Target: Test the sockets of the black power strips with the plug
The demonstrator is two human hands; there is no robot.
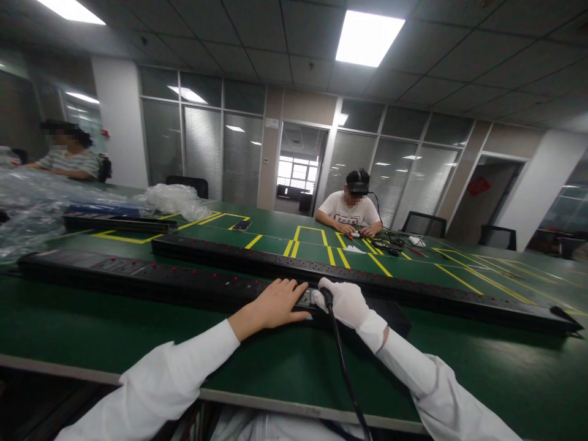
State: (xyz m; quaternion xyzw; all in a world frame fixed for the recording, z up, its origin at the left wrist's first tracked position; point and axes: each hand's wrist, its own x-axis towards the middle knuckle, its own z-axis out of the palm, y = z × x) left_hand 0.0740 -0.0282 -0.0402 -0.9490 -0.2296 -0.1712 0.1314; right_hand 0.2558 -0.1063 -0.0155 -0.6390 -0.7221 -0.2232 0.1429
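Observation:
Across the green table lies a long black power strip with small red dots along its top. My bare left hand rests on this strip with its fingers spread, just left of a grey socket section. My right hand, in a white glove, is closed on a black plug whose cable runs down over the table's front edge. The plug is at the right side of the grey section; whether it is inserted cannot be made out. Behind lies a second long black strip.
Clear plastic wrap and another black strip are at the left. A phone lies beyond. Across the table a person handles small parts near tools and cables. Another person sits far left.

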